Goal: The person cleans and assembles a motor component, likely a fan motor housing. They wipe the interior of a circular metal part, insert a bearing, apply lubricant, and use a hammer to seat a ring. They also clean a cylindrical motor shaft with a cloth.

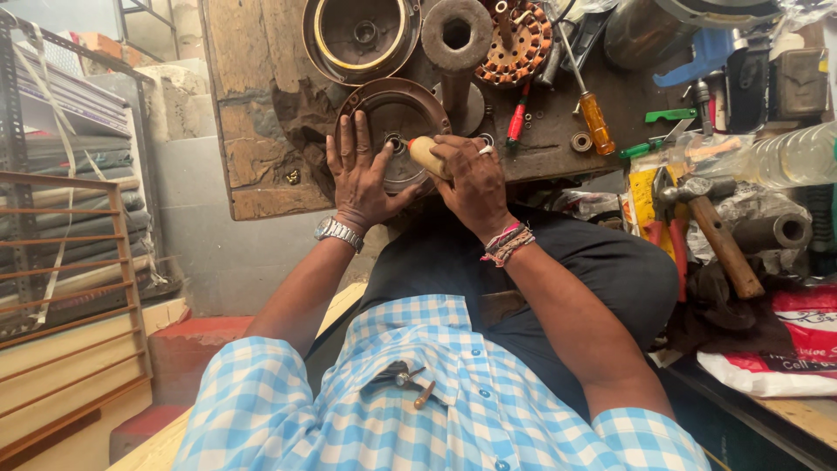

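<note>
Closest to the lens, a blue-and-white checked shirt [436, 392] fills the bottom of the view, its lower part cut off by the frame edge; small tools poke from its chest pocket, too small to tell apart. Beyond it, the worn wooden workbench [253, 131] is chipped and stained, and its far side runs out of the top of the picture. Clutter hides much of its right end: a hammer [719, 231] with a wooden handle, clear plastic wrap, a white and red bag, and blue and green tools piled so thickly that their outlines blur.

On the bench just ahead of the hands lies a round brown metal cover [397, 118], dusty and dished, with a small hub hole at its middle. Its lower rim is hidden under both hands. A second round housing [360, 35] sits behind it, cut off at the top, and a copper-wound stator [520, 44] lies to the right, partly masked by an orange-handled screwdriver [595, 118].

Left hand [360, 174] lies flat and spread wide on the cover, fingers fanned, holding nothing. Right hand [471, 179] is closed around a tool's pale rounded handle [425, 153]; the tool's tip points at the hub, but the shaft is too short and shadowed to make out.
</note>
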